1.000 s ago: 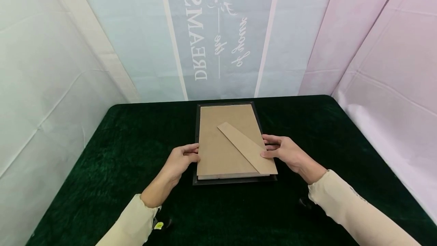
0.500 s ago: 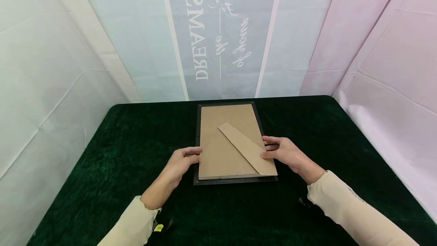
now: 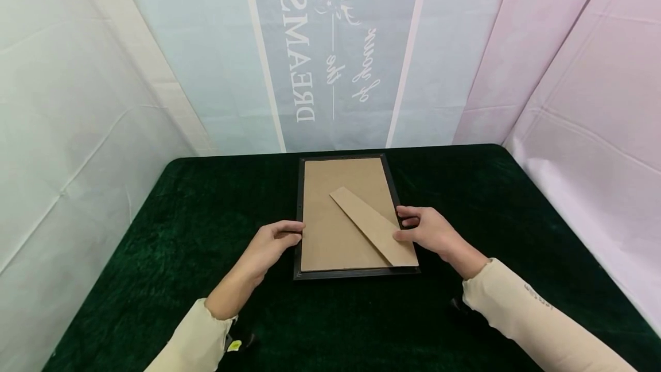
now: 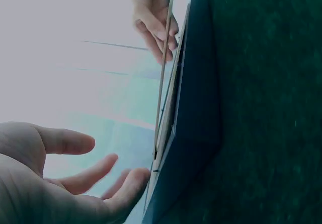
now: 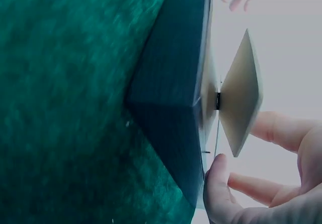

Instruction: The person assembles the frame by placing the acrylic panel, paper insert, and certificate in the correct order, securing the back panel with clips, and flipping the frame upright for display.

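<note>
A black picture frame (image 3: 356, 274) lies face down, and its brown backing board (image 3: 327, 223) sits within the rim. Slanting across the board is an easel stand (image 3: 364, 225); the right wrist view shows this stand (image 5: 241, 103) tilted up from the board at a small dark hinge. My left hand (image 3: 271, 248) has its fingertips at the frame's left edge, thumb apart from the index finger, as the left wrist view shows. On the other side, my right hand (image 3: 436, 234) rests its fingertips on the right edge, with the thumb at the stand's side.
Dark green velvet cloth (image 3: 206, 234) covers the table. A pale blue backdrop (image 3: 222, 62) with mirrored lettering hangs behind the far edge. White curtain (image 3: 77, 131) stands at the left and pinkish curtain (image 3: 594, 102) at the right.
The backing board's near edge has dropped into the frame, so the pale gap there has closed. My left fingers have slid slightly towards me along the edge; the right hand has barely moved.
</note>
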A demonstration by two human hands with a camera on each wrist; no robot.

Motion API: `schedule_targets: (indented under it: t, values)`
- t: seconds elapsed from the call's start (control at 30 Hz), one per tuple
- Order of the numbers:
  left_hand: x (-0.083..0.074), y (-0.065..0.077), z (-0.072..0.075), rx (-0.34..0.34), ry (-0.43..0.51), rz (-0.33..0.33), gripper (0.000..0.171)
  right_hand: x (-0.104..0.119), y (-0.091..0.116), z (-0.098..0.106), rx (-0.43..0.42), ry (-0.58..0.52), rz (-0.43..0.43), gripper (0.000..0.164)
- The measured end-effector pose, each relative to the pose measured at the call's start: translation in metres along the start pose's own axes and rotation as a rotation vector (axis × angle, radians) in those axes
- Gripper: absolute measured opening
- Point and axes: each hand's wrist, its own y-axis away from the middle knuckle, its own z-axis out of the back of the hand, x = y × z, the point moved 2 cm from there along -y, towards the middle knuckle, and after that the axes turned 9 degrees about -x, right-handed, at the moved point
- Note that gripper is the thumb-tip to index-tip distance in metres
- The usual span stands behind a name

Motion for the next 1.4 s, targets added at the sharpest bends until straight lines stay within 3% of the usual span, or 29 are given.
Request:
schedule_targets:
  t: [0.07,0.23,0.37,0.5,0.63,0.9,1.17,1.4]
  values:
    - [-0.001,-0.001,-0.001,-0.022,-0.102,-0.100,0.030,0.000,0.000,0.000,-0.011,0.034,0.031,0.066]
    - [-0.003,-0.003,-0.006,-0.046,-0.437,-0.421,0.031,0.001,-0.001,-0.001,0.003,0.059,0.094,0.061]
    - [-0.002,-0.006,-0.014,0.013,-0.653,-0.570,0.039,0.000,-0.003,-0.005,0.022,0.099,0.138,0.055]
    - [-0.001,-0.006,-0.020,0.104,-0.750,-0.671,0.043,-0.002,-0.003,-0.010,0.011,0.159,0.207,0.050]
    - [0.001,-0.005,-0.024,0.165,-0.775,-0.698,0.046,-0.002,-0.002,-0.013,-0.008,0.209,0.266,0.047]
    - [-0.003,-0.003,-0.027,0.187,-0.794,-0.698,0.045,0.001,0.000,-0.012,-0.014,0.295,0.328,0.054]
    - [-0.008,-0.003,-0.029,0.270,-0.893,-0.731,0.051,0.006,0.003,-0.016,0.035,0.416,0.452,0.051]
    - [-0.008,-0.003,-0.031,0.269,-0.920,-0.726,0.053,0.014,0.004,-0.024,0.067,0.464,0.452,0.057]
